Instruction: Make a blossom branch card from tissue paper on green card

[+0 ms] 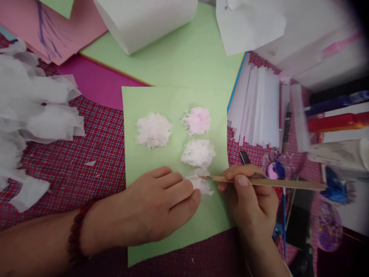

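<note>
A light green sheet of paper [161,96] lies under both hands, bearing several ruffled tissue-paper flowers. One white flower [153,130] is at upper left; a pink-tinted flower [197,120] and a white flower [198,153] line the right side. Below them, the lowest tissue-paper flower [203,185] is partly hidden by my left hand [155,204], whose closed fingers press at its left edge. My right hand [250,192] grips a thin wooden stick [288,184] with a pointed end. Its tip touches or hovers just over the lowest flower; I cannot tell which.
Loose white tissue pieces [54,119] spread over the checked cloth [100,134] at left. Pink sheets [83,23], larger green paper [173,57] and a white paper roll [155,23] lie behind. Folded white strips [256,104], paint bottles [334,122] and a blue-handled brush [284,227] crowd the right.
</note>
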### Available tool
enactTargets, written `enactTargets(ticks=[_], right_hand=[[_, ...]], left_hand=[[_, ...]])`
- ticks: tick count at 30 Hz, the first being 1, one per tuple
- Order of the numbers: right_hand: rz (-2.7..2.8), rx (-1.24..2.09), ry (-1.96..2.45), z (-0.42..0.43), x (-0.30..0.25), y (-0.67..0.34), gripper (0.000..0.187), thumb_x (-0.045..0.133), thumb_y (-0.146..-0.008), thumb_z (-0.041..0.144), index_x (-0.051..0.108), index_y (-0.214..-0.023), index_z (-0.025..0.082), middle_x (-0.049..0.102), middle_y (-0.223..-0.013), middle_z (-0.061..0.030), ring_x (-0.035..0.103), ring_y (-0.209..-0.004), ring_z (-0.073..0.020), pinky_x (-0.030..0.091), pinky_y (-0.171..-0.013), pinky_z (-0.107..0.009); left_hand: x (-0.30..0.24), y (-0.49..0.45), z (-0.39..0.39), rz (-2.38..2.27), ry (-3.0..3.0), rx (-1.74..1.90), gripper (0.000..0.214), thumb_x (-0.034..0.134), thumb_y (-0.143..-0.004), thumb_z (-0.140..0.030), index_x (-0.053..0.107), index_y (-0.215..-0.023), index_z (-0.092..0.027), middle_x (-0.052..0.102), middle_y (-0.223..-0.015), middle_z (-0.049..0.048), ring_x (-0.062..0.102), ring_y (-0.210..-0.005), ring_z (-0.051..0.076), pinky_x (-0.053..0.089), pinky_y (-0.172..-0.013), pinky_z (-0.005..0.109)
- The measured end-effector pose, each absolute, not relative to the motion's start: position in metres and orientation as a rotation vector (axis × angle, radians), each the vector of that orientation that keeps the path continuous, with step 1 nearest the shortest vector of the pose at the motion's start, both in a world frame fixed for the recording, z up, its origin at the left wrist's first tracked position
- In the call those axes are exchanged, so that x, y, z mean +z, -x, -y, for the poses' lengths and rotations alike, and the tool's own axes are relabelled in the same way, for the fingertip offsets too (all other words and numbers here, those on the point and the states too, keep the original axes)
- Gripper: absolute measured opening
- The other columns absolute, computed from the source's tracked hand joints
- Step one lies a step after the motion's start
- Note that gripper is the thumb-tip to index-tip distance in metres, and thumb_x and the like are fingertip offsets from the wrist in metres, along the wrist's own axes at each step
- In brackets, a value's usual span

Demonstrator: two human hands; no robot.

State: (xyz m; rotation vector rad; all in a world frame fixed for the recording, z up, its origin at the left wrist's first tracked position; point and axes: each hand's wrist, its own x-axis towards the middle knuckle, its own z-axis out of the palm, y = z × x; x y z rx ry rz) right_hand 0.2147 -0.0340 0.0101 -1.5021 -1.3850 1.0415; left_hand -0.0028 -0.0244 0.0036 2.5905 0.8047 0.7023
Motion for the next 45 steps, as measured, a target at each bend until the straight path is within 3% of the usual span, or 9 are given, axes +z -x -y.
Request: enactTargets(ticks=[3,6,11,22,26,30,34,38,45], right_hand=[[1.423,1.03,1.514,0.034,0.01,-0.214,0.017,0.052,-0.095,0.025,0.064,-0.084,0.024,0.058,-0.067,0.0001,0.056,-0.061,-0.014,0.044,-0.056,-0.03],[1.445,1.047,1.545,0.031,0.011,-0.215,0.016,0.053,-0.095,0.026,0.063,-0.083,0.022,0.059,-0.064,0.0016,0.056,-0.057,-0.0115,0.044,-0.052,-0.026],[1.402,1.19,1.605,0.019,0.01,-0.216,0.022,0.053,-0.095,0.032,0.06,-0.077,0.021,0.061,-0.062,0.002,0.053,-0.049,-0.0093,0.041,-0.044,-0.023],[1.436,1.242,1.531,0.015,0.006,-0.216,0.024,0.055,-0.093,0.033,0.061,-0.072,0.023,0.06,-0.059,0.0009,0.054,-0.047,-0.0112,0.044,-0.043,-0.026],[1.48,1.232,1.541,0.015,0.008,-0.213,0.026,0.055,-0.094,0.032,0.061,-0.07,0.022,0.06,-0.059,0.0005,0.056,-0.05,-0.0113,0.046,-0.046,-0.026],[1.527,1.188,1.548,0.015,0.01,-0.21,0.033,0.055,-0.093,0.032,0.059,-0.062,0.021,0.059,-0.059,0.0013,0.055,-0.05,-0.0101,0.046,-0.048,-0.025],[1.379,1.143,1.53,0.02,0.004,-0.213,0.028,0.056,-0.092,0.036,0.06,-0.07,0.02,0.059,-0.06,0.0018,0.054,-0.05,-0.0102,0.045,-0.046,-0.024],[1.026,1.121,1.445,0.025,-0.004,-0.217,0.024,0.054,-0.094,0.04,0.058,-0.079,0.021,0.054,-0.055,0.0045,0.049,-0.044,-0.0094,0.04,-0.04,-0.021],[1.25,1.056,1.454,0.025,-0.001,-0.217,0.024,0.053,-0.095,0.034,0.061,-0.076,0.022,0.057,-0.062,0.0021,0.052,-0.049,-0.0095,0.041,-0.043,-0.023]], left_hand=[[0.005,0.003,0.023,-0.97,-2.504,0.727,0.009,0.052,-0.089,-0.01,0.058,-0.085,-0.015,0.059,-0.073,0.0006,0.052,-0.066,0.014,0.043,-0.062,0.03],[0.005,0.002,0.021,-1.118,-2.458,0.569,0.016,0.056,-0.088,-0.024,0.052,-0.074,-0.018,0.056,-0.073,0.0022,0.052,-0.07,0.018,0.042,-0.063,0.033],[0.006,-0.002,0.023,-1.12,-2.496,0.29,0.034,0.069,-0.077,-0.046,0.049,-0.078,-0.019,0.055,-0.08,0.0035,0.052,-0.078,0.023,0.04,-0.068,0.036],[0.007,-0.002,0.025,-1.16,-2.522,0.2,0.041,0.071,-0.075,-0.052,0.052,-0.084,-0.017,0.058,-0.087,0.0054,0.054,-0.085,0.025,0.04,-0.072,0.037],[0.007,-0.002,0.026,-1.167,-2.516,0.211,0.051,0.071,-0.076,-0.053,0.055,-0.106,-0.016,0.06,-0.095,0.0067,0.054,-0.088,0.024,0.039,-0.076,0.037],[0.006,0.0,0.027,-1.13,-2.557,0.201,0.069,0.072,-0.077,-0.05,0.045,-0.134,-0.022,0.059,-0.094,0.0047,0.053,-0.086,0.023,0.038,-0.074,0.034],[0.004,0.003,0.027,-1.064,-2.605,0.216,0.061,0.068,-0.081,-0.047,0.046,-0.136,-0.028,0.057,-0.09,0.0033,0.052,-0.083,0.021,0.037,-0.073,0.033],[0.002,0.005,0.026,-1.012,-2.6,0.353,0.041,0.062,-0.086,-0.039,0.056,-0.124,-0.024,0.057,-0.085,0.0032,0.051,-0.078,0.019,0.04,-0.072,0.034],[0.004,0.002,0.023,-0.895,-2.537,0.529,0.022,0.057,-0.09,-0.025,0.06,-0.11,-0.019,0.059,-0.079,0.0023,0.053,-0.073,0.016,0.045,-0.069,0.032]])
